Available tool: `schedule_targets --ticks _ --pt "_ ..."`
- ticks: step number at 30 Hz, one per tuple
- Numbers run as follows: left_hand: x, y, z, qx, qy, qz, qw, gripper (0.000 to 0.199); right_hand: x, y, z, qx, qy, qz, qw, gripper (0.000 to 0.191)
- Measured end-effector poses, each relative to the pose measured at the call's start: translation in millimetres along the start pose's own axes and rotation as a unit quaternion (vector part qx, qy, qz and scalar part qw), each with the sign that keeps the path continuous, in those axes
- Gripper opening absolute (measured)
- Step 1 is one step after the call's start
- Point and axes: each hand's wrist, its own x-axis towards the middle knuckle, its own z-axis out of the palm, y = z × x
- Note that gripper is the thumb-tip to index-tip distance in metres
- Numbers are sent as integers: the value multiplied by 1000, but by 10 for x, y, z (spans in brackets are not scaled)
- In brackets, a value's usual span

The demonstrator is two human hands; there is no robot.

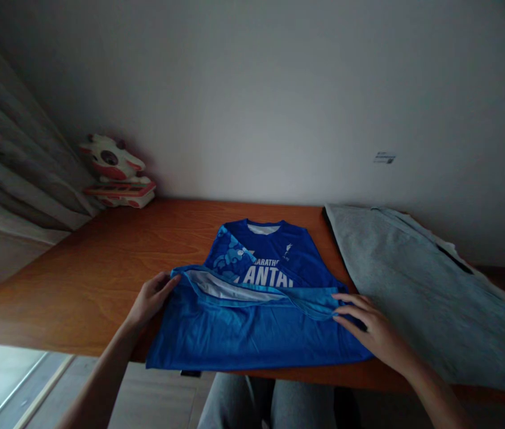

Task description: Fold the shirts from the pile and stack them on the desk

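Note:
A blue sports shirt (252,336) with white lettering and a paler blue pattern lies on the wooden table, neck toward the wall. Its lower part is folded up over the front, and the hem gapes to show a white inside. At the fold's upper left corner, my left hand (152,298) pinches the hem between thumb and fingers. On the opposite side, my right hand (368,328) rests with its fingers stretched and apart, the tips touching the hem's right end. Part of the lettering is covered by the fold.
Folded grey clothing (413,286) lies on the right of the wooden table (100,262). A cow-shaped toy keyboard (121,190) stands at the back left, near a curtain (11,137). The wall (252,107) borders the table's far edge; my legs are below the near edge.

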Motion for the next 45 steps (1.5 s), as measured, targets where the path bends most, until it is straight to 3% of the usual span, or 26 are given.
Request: schedule_targets --ticks 6,9,12,14,17,21,24,28,30,33,36,40,42,45 --pt "110 123 -200 16 44 45 998 58 110 -137 -408 74 93 103 988 39" --pt "318 311 -307 51 23 55 997 56 363 -102 -633 105 97 138 980 45" --pt "637 474 -309 77 1 35 996 58 757 8 -740 184 63 189 963 55" --pt "873 520 -249 81 -10 21 996 60 1030 103 -724 235 54 225 944 62" --pt "1186 496 -120 70 -31 1 997 61 1349 244 -606 277 87 269 918 62" --pt "1459 431 2 34 -48 -23 998 57 1564 407 -479 329 124 288 891 41" --pt "1610 456 47 -24 -28 -32 999 52 1670 514 -505 365 118 300 874 24" --pt "1857 579 153 -87 16 -52 995 44 1910 598 -562 378 92 303 870 14" --pt "1989 653 253 -116 51 -42 991 39 2069 603 -529 378 112 285 874 11" --pt "2100 745 415 -119 79 -10 990 42 2235 574 -402 340 154 259 891 25" --pt "1956 752 498 -31 31 33 999 50 2118 521 -255 231 130 234 935 40" --pt "1212 527 419 148 -63 108 981 42 1398 397 -97 56 67 116 989 32" --pt "708 337 345 273 -50 133 952 39 938 307 -22 -28 93 108 989 35" --pt "86 71 270 361 18 87 928 39 412 191 101 -132 134 148 971 46"
